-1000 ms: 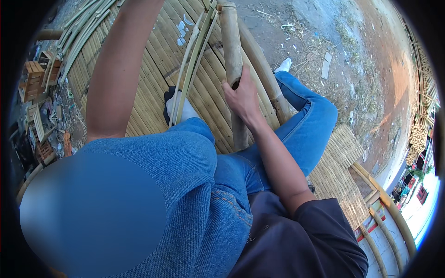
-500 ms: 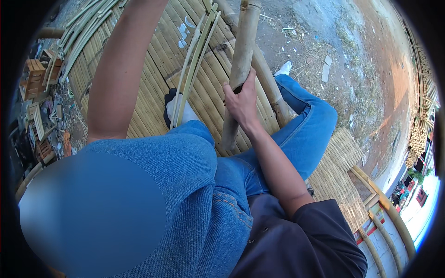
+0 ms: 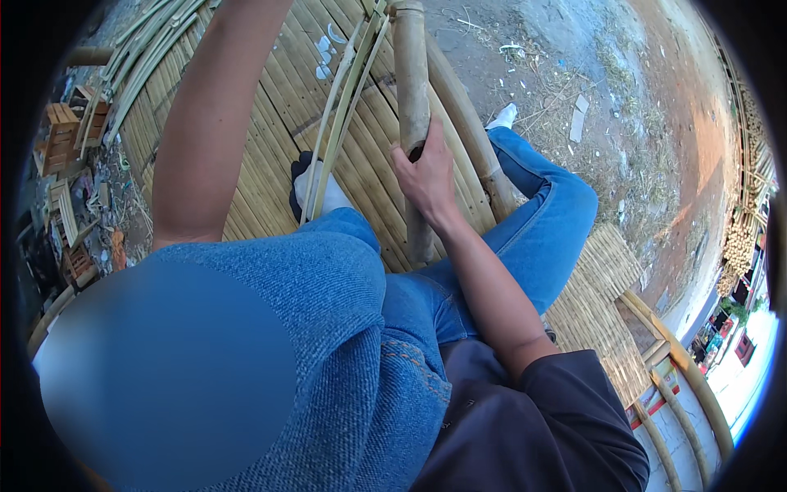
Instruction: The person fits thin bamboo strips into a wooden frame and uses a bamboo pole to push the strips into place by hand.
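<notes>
My right hand (image 3: 428, 170) is closed around a thick bamboo tube (image 3: 410, 74), with a dark hollow showing beside the fingers. Below the grip, a narrower length of the bamboo reaches down towards my lap. My left forearm (image 3: 201, 123) stretches up past the top edge, so the left hand is out of sight. Split bamboo strips (image 3: 348, 98) rise from beside my foot (image 3: 320, 184) and come together near the upper end of the tube. Some strips are pale, others greenish.
I sit on a slatted bamboo platform (image 3: 270, 135), edged on the right by a round bamboo pole (image 3: 467, 115). Long strips (image 3: 156, 49) lie at the far left, above wooden crates (image 3: 61, 135). Littered ground (image 3: 541, 90) lies to the right, and a woven mat (image 3: 602, 279) behind my right leg.
The bamboo tube's upper end has swung left, closer to the split strips, and the tube stands straighter in view. My right hand keeps its grip, while the left forearm has shifted slightly.
</notes>
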{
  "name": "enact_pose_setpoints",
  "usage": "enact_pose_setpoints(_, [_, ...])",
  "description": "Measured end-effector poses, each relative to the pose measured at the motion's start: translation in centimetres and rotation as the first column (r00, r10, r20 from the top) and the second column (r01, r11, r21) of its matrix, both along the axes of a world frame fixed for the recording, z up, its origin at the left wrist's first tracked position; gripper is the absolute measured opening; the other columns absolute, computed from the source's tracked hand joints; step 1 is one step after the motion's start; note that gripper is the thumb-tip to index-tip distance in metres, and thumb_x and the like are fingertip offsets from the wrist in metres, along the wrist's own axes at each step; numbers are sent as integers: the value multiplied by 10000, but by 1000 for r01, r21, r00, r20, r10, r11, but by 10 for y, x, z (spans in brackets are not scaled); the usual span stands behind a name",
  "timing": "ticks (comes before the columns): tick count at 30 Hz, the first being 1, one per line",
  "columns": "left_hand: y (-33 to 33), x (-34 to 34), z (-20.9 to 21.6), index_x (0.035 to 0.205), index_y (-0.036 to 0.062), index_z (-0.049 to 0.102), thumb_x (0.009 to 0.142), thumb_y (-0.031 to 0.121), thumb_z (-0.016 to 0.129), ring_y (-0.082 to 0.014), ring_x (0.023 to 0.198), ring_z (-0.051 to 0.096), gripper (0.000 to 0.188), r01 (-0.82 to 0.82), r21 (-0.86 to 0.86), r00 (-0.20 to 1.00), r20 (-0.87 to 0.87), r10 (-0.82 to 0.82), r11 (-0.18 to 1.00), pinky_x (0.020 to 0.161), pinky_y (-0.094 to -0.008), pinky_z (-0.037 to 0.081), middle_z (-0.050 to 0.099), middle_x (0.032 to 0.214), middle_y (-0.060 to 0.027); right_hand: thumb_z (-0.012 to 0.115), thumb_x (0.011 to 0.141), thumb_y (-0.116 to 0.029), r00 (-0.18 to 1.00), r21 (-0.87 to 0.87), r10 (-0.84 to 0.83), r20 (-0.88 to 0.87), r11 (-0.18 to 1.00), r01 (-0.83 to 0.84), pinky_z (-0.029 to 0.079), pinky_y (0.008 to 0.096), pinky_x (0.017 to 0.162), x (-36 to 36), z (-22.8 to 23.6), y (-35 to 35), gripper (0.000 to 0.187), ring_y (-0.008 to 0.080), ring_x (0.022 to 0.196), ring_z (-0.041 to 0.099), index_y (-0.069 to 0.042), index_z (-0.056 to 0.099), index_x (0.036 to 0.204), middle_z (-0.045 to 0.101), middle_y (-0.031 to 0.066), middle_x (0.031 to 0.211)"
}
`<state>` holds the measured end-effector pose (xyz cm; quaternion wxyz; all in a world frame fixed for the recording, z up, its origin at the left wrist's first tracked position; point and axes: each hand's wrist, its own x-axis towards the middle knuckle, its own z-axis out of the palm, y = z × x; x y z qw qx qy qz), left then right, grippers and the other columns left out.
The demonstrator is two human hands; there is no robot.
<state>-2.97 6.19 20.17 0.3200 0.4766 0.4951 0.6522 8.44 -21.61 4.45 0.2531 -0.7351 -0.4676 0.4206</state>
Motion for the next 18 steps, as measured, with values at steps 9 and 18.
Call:
enact_pose_setpoints(9, [4, 2, 0, 654, 108, 503, 1010, 366, 520, -177, 467, 502, 441, 42, 46, 998, 35, -44, 998, 500, -371, 452, 468, 534, -26, 708, 868, -183, 981, 285, -193, -21, 939, 191, 533, 530, 801, -6, -5, -5, 689, 458, 912, 695, -14, 351, 1433, 667, 301, 981])
enact_pose_setpoints(18, [-3, -4, -3, 701, 83, 523, 1003, 369, 525, -198, 496, 531, 416, -50, 14, 995, -81, 51, 999, 516, -372, 468, 490, 567, -35, 692, 870, -165, 995, 112, -100, -10, 989, 101, 537, 521, 809, -4, 2, -4, 632, 471, 927, 691, -6, 390, 1401, 665, 327, 1003])
